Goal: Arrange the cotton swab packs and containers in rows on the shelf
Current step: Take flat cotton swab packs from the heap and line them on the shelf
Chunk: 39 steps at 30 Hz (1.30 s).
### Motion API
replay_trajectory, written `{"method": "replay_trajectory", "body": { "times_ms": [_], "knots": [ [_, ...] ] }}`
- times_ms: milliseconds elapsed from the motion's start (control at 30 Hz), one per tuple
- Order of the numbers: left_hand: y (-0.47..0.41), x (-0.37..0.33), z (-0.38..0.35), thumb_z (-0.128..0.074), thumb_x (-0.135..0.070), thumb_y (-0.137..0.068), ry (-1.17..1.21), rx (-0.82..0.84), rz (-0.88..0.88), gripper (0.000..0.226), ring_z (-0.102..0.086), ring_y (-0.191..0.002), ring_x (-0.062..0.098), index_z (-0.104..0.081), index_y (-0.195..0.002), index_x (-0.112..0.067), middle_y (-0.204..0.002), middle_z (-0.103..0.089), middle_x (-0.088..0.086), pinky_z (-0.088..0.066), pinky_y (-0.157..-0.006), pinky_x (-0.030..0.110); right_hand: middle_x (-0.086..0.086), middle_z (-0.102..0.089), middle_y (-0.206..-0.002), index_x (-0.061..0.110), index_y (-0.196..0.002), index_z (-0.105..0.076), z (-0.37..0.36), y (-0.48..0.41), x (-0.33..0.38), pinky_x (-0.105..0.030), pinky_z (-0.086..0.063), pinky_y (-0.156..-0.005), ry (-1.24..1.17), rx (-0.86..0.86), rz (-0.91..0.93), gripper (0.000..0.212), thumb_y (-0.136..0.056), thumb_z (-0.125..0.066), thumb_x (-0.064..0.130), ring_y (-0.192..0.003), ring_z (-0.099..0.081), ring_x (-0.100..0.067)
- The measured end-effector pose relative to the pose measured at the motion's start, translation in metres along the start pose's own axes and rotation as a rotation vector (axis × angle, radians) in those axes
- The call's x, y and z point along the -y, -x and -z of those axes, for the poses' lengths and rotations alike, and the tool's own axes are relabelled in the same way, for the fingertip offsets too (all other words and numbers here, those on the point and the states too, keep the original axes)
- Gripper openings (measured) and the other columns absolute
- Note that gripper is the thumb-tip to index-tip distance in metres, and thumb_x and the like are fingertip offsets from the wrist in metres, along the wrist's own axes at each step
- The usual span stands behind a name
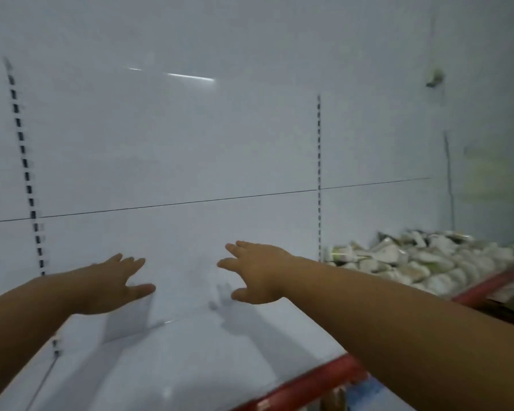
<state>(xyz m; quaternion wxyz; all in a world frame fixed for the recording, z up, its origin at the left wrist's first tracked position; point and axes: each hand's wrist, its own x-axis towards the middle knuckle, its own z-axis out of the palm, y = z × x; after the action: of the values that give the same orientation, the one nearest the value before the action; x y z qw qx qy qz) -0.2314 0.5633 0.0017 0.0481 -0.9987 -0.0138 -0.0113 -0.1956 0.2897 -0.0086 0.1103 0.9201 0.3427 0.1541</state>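
Right hand [260, 272], left hand [113, 281]: fingers [235, 248] spread

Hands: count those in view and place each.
2. The left hand reaches over the white shelf; the right hand is beside it, nearer the pile of packs. None seem hidden.

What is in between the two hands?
No object is there. In the head view, only the bare white back panel shows between the left hand and the right hand.
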Motion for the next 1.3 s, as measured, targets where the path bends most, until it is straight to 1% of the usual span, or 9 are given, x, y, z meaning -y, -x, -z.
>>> {"method": "replay_trajectory", "body": {
  "times_ms": [67,267,433,667,733,833,967,1133,1300],
  "knots": [
    [-0.014,-0.075,0.018,-0.028,-0.063,-0.094,0.017,-0.047,-0.094,0.076,0.003,-0.149,0.014,0.001,-0.154,-0.025,-0.163,0.000,-0.002,-0.005,-0.119,0.035,-0.005,-0.001,-0.161,0.026,-0.151,-0.018,-0.005,0.052,-0.051,-0.042,-0.021,-0.114,-0.001,0.018,-0.115,0.066,-0.095,-0.049,0.042,-0.148,-0.002,-0.021],
    [-0.040,-0.272,0.042,-0.032,-0.065,-0.093,0.146,-0.062,-0.374,0.076,-0.005,-0.149,0.016,-0.004,-0.154,-0.030,-0.163,-0.004,0.004,-0.007,-0.118,0.036,-0.007,0.006,-0.161,0.027,-0.150,-0.020,-0.035,0.202,-0.173,-0.047,-0.023,-0.115,0.032,0.157,-0.438,0.066,-0.093,-0.051,0.039,-0.148,0.000,-0.024],
    [-0.072,-0.364,0.029,-0.035,-0.064,-0.093,0.096,0.013,-0.509,0.077,-0.021,-0.146,0.022,-0.006,-0.154,-0.028,-0.161,-0.016,0.007,-0.018,-0.116,0.034,-0.003,-0.005,-0.161,0.029,-0.149,-0.023,-0.062,0.281,-0.227,-0.043,-0.023,-0.115,-0.071,0.238,-0.609,0.065,-0.092,-0.053,0.043,-0.146,-0.013,-0.024],
    [-0.156,-0.452,0.026,-0.039,-0.063,-0.093,0.135,-0.041,-0.642,0.078,-0.025,-0.145,0.021,-0.010,-0.154,-0.025,-0.160,-0.021,0.003,-0.021,-0.117,0.035,-0.001,-0.003,-0.161,0.035,-0.149,-0.017,-0.096,0.325,-0.309,-0.049,-0.020,-0.117,0.005,0.276,-0.717,0.068,-0.091,-0.051,0.045,-0.147,-0.008,-0.023],
    [-0.188,-0.472,0.023,-0.039,-0.064,-0.092,0.134,-0.059,-0.668,0.078,-0.024,-0.145,0.019,-0.009,-0.154,-0.026,-0.160,-0.019,0.001,-0.020,-0.117,0.035,-0.001,-0.006,-0.161,0.035,-0.149,-0.018,-0.100,0.318,-0.340,-0.045,-0.019,-0.116,0.014,0.270,-0.726,0.068,-0.091,-0.051,0.046,-0.146,-0.011,-0.022],
    [-0.236,-0.500,0.019,-0.038,-0.064,-0.093,0.115,-0.046,-0.724,0.077,-0.025,-0.144,0.016,-0.009,-0.154,-0.028,-0.160,-0.018,-0.004,-0.020,-0.117,0.033,0.005,-0.018,-0.158,0.038,-0.146,-0.024,-0.107,0.304,-0.391,-0.045,-0.027,-0.114,0.002,0.237,-0.769,0.063,-0.090,-0.052,0.049,-0.142,-0.023,-0.019],
    [-0.290,-0.536,0.026,-0.038,-0.061,-0.095,0.058,-0.006,-0.748,0.072,-0.028,-0.143,0.017,-0.014,-0.153,-0.027,-0.159,-0.023,-0.003,-0.022,-0.115,0.032,0.008,-0.026,-0.155,0.037,-0.146,-0.030,-0.115,0.295,-0.446,-0.038,-0.033,-0.111,-0.005,0.294,-0.817,0.062,-0.090,-0.055,0.048,-0.137,-0.034,-0.018],
    [-0.340,-0.586,0.030,-0.041,-0.056,-0.096,0.016,-0.018,-0.779,0.070,-0.027,-0.144,0.019,-0.020,-0.152,-0.020,-0.159,-0.024,0.002,-0.022,-0.114,0.030,0.002,-0.050,-0.138,0.034,-0.140,-0.039,-0.130,0.295,-0.493,-0.027,-0.040,-0.093,-0.042,0.323,-0.887,0.053,-0.091,-0.051,0.049,-0.120,-0.050,-0.018],
    [-0.360,-0.621,0.021,-0.049,-0.052,-0.094,0.016,0.011,-0.850,0.060,-0.039,-0.135,0.016,-0.034,-0.146,-0.026,-0.151,-0.039,-0.002,-0.031,-0.108,0.028,0.001,-0.053,-0.132,0.034,-0.133,-0.048,-0.165,0.301,-0.533,-0.026,-0.039,-0.084,-0.080,0.379,-0.923,0.046,-0.089,-0.051,0.046,-0.115,-0.051,-0.017]
  ]
}}
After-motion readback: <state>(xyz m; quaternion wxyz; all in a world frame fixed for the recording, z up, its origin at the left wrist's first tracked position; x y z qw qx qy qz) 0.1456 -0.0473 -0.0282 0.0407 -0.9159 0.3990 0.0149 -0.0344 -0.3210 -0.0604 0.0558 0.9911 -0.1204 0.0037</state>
